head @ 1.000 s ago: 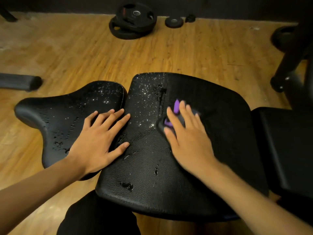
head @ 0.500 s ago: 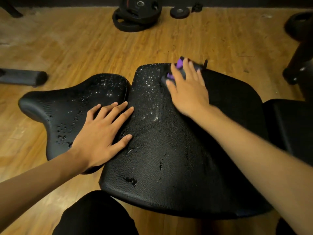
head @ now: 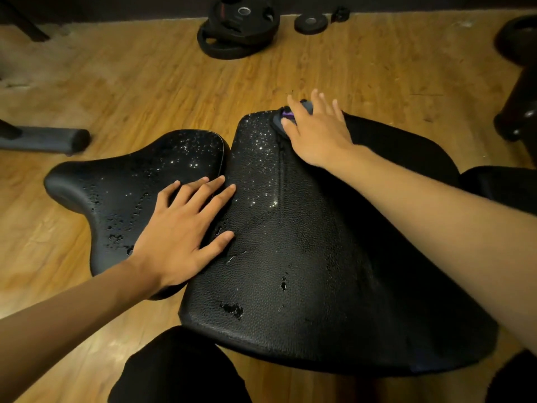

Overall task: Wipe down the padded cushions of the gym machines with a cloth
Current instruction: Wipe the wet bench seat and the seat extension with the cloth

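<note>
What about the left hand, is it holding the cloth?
No, the left hand lies flat across the small cushion and the large cushion; the cloth is under the right hand.

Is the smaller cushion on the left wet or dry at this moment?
Wet. Glinting droplets cover the smaller cushion; the cloth is on the larger cushion, under the right hand.

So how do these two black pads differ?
The small pad is saddle-shaped, with droplets all over; the large pad is broad, with droplets mostly on its left part. The left hand lies flat across both; the right hand presses a cloth only on the large pad's far edge. Both are black and wet.
</note>
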Demonstrator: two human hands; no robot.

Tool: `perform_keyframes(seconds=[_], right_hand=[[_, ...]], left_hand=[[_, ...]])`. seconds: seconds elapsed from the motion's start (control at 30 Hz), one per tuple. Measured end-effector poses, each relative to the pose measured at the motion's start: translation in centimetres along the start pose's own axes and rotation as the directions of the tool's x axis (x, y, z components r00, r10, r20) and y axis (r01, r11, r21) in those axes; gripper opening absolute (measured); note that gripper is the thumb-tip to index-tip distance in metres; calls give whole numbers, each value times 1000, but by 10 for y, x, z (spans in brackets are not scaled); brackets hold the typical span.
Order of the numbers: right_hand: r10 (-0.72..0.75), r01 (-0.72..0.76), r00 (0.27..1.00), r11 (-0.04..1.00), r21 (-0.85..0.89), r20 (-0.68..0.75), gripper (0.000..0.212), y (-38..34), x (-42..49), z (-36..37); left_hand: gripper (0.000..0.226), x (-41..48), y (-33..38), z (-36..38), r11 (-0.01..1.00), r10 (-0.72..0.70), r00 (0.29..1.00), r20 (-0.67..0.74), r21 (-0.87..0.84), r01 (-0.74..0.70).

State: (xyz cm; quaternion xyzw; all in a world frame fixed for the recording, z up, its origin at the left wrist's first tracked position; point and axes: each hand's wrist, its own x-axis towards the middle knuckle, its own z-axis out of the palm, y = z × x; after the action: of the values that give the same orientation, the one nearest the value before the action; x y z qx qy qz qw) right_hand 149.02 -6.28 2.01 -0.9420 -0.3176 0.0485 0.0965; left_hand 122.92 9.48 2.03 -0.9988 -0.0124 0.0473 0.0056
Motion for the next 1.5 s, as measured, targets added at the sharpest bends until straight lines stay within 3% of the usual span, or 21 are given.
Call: perform_keyframes(seconds=[0.1,0.33,0.47,0.63,0.77,0.93,1.0,1.07,1.17,1.27,1.37,1.43,1.5], right_hand=[[-22,22,999,1000,-4,30,61,-4,-27,2],[-174,166,978,983,75,115,64,-28,-189,7],[-117,116,993,991,63,3,65,-6,-104,8],[33,-33,999,999,21,20,61,-6,-3,-1],[-3,8,998,997,81,-60,59,-18,-82,14],[-86,85,996,994,66,13,61,-39,-240,21],[-113,110,992,992,58,58,64,-29,-233,19],[-100,98,995,992,78,16,66,-16,-181,18],[38,-34,997,998,51,-71,61,5,-66,12],[136,-135,991,988,74,-12,61,10,-6,0],[114,-111,993,990,89,-34,60,2,-28,7],[52,-44,992,996,71,-115,60,-5,-80,18],[9,-3,996,998,66,-85,61,-15,-146,21]], left_hand=[[77,0,1,-1,1000,1,1000,6,-4,-1],[79,0,0,-3,1000,-8,1000,27,-13,8],[78,0,-1,-3,1000,-1,1000,20,-14,1],[79,0,0,-3,1000,-7,1000,10,-14,7],[79,-1,0,-2,1000,-10,1000,21,-7,10],[79,0,-2,0,1000,-1,1000,17,-5,1],[79,1,-2,0,1000,-1,1000,12,-2,1],[79,1,-3,1,1000,1,1000,14,5,-1],[81,2,-3,0,1000,6,1000,13,7,-6],[83,1,-2,-1,1000,10,1000,16,-2,-10],[83,1,-1,-1,1000,8,1000,14,-1,-8],[83,1,-1,-1,1000,-1,1000,21,-1,1],[82,1,-1,-1,1000,1,1000,22,2,-2]])
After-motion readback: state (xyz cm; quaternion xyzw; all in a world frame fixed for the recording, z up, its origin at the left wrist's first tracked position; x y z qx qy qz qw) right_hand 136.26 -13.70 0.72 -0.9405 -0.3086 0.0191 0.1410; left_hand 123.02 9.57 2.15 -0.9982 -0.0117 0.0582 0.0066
